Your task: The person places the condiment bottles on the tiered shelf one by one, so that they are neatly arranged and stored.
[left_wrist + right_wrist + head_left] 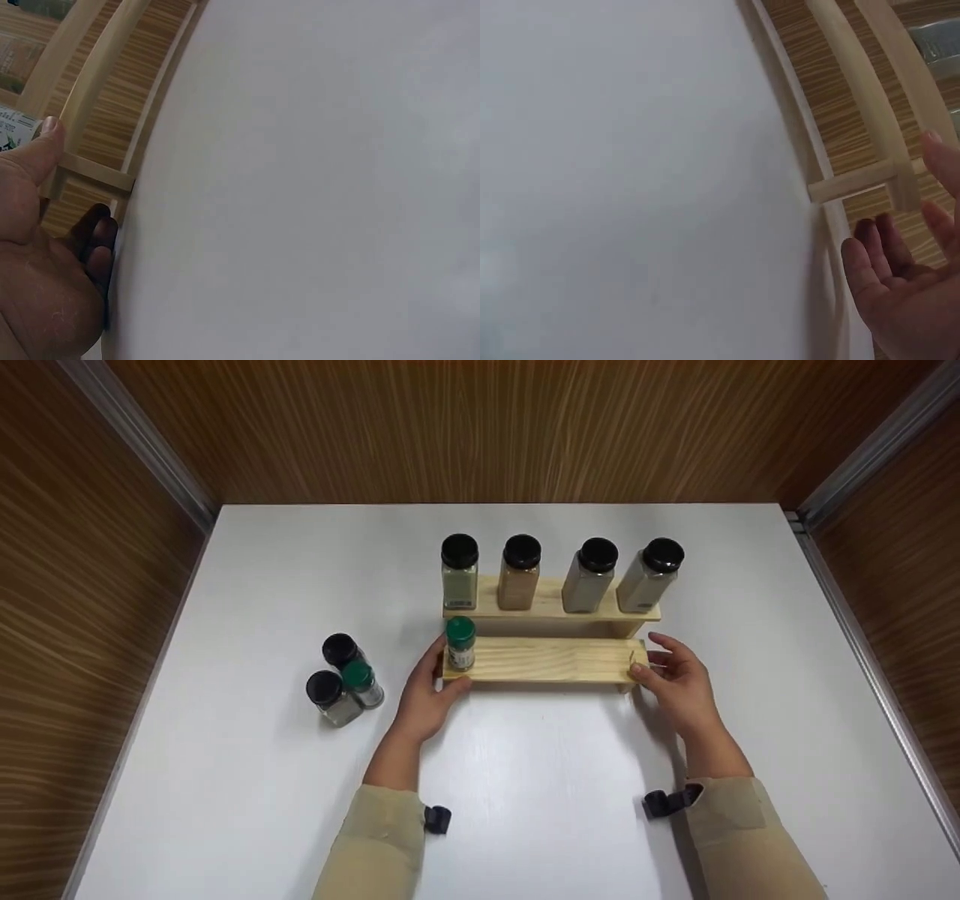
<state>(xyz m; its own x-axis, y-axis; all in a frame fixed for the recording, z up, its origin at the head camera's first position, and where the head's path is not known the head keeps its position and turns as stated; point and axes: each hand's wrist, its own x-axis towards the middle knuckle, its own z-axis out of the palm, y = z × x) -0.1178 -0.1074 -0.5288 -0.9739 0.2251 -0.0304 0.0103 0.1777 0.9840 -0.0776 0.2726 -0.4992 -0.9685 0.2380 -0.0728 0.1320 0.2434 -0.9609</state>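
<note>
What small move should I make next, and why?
I'd probably reach your left hand toward the loose green-capped jar on the table: that hand is the nearer one, and the lower shelf has bare wood beside its only jar, which also has a green cap.

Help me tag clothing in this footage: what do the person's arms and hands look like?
The left sleeve and right sleeve are tan and long, ending short of the hands. A small black fitting juts from each one's inner edge. The left hand and right hand are bare, with no gloves or rings visible.
</note>
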